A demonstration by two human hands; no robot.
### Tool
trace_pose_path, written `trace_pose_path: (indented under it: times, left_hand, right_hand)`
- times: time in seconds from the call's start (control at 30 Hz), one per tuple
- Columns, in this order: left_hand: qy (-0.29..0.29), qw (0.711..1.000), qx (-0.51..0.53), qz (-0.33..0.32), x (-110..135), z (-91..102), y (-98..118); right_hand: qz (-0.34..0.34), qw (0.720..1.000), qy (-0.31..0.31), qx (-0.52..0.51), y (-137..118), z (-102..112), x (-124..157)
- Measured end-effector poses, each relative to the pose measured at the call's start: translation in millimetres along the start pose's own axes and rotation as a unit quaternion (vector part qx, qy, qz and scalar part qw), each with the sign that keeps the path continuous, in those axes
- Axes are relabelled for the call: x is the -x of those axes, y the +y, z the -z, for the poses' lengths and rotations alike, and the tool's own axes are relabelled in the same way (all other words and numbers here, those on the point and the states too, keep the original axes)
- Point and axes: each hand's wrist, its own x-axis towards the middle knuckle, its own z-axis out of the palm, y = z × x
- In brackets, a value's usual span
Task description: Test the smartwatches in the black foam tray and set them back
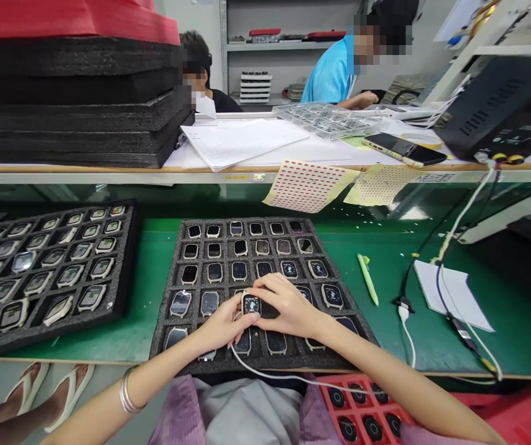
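A smartwatch body (pixel 251 304) with a lit dark face is held over the black foam tray (pixel 157 334) in front of me. My left hand (pixel 228 318) grips its left and lower side, thumb along the bottom edge. My right hand (pixel 286 303) closes on it from the right, fingers at the top and thumb below. From under my left hand a white cable (pixel 269 376) runs down and to the right; its end is hidden by the fingers. Rows of strapless watches fill many of the tray's pockets, some with lit screens.
A second foam tray of watches (pixel 128 247) lies at left. A green pen (pixel 368 279), white paper (pixel 450 296) and cables are at right. A red tray (pixel 327 395) with round black pieces sits below the bench edge. Stacked black foam (pixel 75 99) stands on the shelf; two people work beyond.
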Motion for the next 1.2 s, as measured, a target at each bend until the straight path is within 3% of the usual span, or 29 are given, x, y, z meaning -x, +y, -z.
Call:
trace_pose_path:
  times: [0.17, 0.27, 0.43, 0.57, 0.73, 0.83, 1.0, 1.2]
  left_hand:
    - [0.017, 0.999, 0.026, -0.034, 3.4, 0.8, 4.7]
    - [0.051, 0.997, 0.061, -0.017, 11.3, 7.6, 9.4]
    - [0.059, 0.992, 0.110, 0.014, 24.8, 22.2, 8.0]
    - [0.050, 0.989, 0.136, 0.012, 24.8, 27.2, 1.2]
    - [0.064, 0.986, 0.151, 0.009, 25.5, 27.7, 0.9]
    - [0.069, 0.987, 0.146, 0.018, 26.9, 27.5, 3.4]
    - [0.054, 0.990, 0.127, 0.010, 26.6, 28.8, 4.5]
    - [0.060, 0.993, 0.101, -0.004, 23.6, 27.2, -3.6]
  right_hand:
    - [-0.040, 0.996, 0.024, -0.072, 3.2, 7.7, 7.7]
    - [-0.092, 0.993, 0.037, -0.062, 13.9, 14.1, 18.9]
    - [-0.114, 0.989, -0.062, 0.064, 21.6, 23.4, 29.1]
    - [-0.064, 0.992, -0.088, 0.070, 6.7, 22.7, 6.2]
    - [-0.031, 0.983, -0.164, 0.081, -2.9, -3.1, -27.8]
    - [-0.049, 0.985, -0.158, 0.058, 3.9, -11.4, -31.0]
    - [-0.102, 0.988, -0.076, -0.085, 5.8, -0.8, -29.8]
    - [-0.027, 0.992, -0.094, -0.084, -11.0, -11.0, -40.6]
